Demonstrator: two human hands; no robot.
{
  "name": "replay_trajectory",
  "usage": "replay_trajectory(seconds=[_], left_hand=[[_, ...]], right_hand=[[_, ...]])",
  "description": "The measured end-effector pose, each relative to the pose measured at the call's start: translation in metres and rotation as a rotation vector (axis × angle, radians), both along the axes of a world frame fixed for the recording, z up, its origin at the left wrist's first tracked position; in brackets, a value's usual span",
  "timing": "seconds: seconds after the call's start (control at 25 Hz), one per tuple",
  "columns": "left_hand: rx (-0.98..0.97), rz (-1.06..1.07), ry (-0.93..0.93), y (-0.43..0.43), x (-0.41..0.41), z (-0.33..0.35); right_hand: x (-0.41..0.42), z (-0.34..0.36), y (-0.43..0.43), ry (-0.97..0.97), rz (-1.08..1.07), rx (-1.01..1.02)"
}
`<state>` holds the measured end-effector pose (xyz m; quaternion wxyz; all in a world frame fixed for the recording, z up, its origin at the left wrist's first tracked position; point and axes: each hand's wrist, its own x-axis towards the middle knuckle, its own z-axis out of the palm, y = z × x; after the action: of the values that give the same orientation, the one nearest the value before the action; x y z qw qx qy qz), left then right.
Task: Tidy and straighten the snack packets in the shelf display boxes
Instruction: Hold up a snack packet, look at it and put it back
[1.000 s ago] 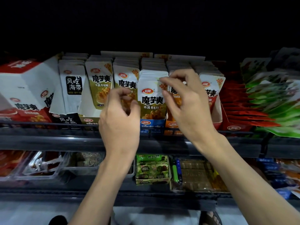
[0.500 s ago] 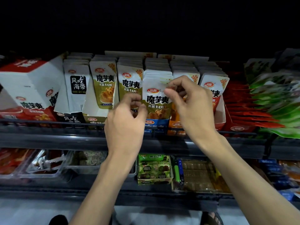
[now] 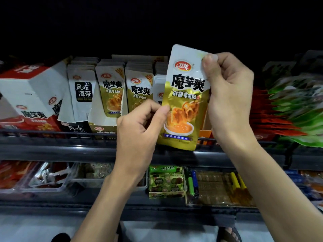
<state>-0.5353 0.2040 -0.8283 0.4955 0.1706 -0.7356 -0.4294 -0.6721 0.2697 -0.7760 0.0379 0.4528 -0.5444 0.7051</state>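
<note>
On a dim shop shelf (image 3: 52, 149) stand rows of snack boxes (image 3: 103, 128). A gold packet (image 3: 183, 105), half a second ago among them, now hangs out in front of the shelf, right hand (image 3: 229, 95) pinching its top corner, left hand (image 3: 138, 126) its side. Re-slotting likely follows.

Lower shelf (image 3: 157, 213): green carton (image 3: 166, 183) centre, green lighter (image 3: 190, 186) and blue lighter (image 3: 195, 180) just right, yellow lighters (image 3: 235, 183) further right, clear trays (image 3: 47, 178) left.
</note>
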Motion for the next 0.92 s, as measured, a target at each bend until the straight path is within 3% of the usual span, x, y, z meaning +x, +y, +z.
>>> replay_trajectory(seconds=[0.28, 0.48, 0.76, 0.92], left_hand=[[-0.056, 0.038, 0.021, -0.004, 0.006, -0.001], [-0.104, 0.181, 0.019, -0.012, 0.01, -0.004], [-0.177, 0.326, -0.01, -0.021, 0.027, 0.0], [-0.154, 0.421, -0.058, -0.03, 0.041, 0.003]], right_hand=[[0.003, -0.001, -0.005, -0.019, -0.027, 0.047], [0.015, 0.009, -0.004, -0.093, 0.131, 0.084], [0.032, 0.017, -0.017, 0.065, 0.218, 0.215], [0.047, 0.014, -0.034, 0.094, 0.169, 0.187]])
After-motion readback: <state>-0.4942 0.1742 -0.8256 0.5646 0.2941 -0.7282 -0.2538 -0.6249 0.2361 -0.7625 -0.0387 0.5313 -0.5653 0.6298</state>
